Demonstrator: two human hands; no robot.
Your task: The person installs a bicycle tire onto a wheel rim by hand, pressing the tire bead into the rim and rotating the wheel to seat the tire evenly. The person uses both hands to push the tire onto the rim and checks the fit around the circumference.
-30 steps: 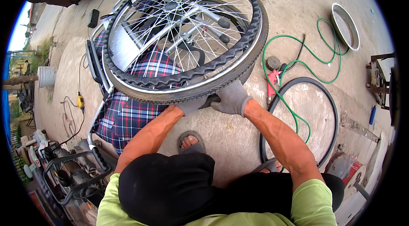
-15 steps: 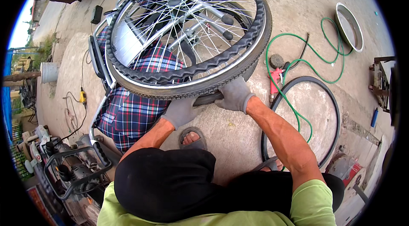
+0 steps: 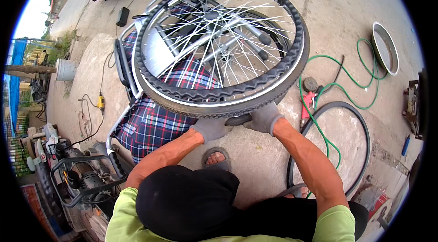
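Note:
A wheelchair lies on its side, its spoked wheel (image 3: pixel 150 82) uppermost with a black wavy handrim (image 3: pixel 237 90). Grey gloves cover both my hands. At the wheel's near edge, my left hand (image 3: pixel 211 129) and my right hand (image 3: pixel 264 119) reach under the rim from either side. Between them shows a short stretch of black tyre (image 3: pixel 239 119), and both hands are closed on it. Their fingertips are hidden beneath the upper wheel. The plaid seat fabric (image 3: pixel 157 121) and the silver frame tube (image 3: pixel 122 121) lie left of my left hand.
A loose black tyre (image 3: pixel 367 150) lies on the ground at right, with a red air gun (image 3: pixel 308 105) and green hose (image 3: pixel 340 88) by it. Beyond are a metal basin (image 3: pixel 386 49) and a blue cylinder (image 3: pixel 405 145). Machinery with a black frame (image 3: pixel 86 178) stands at lower left.
The whole view has shifted, so the wheelchair and hands appear lower and farther right. My hands have come slightly closer together along the near edge and remain on the tyre.

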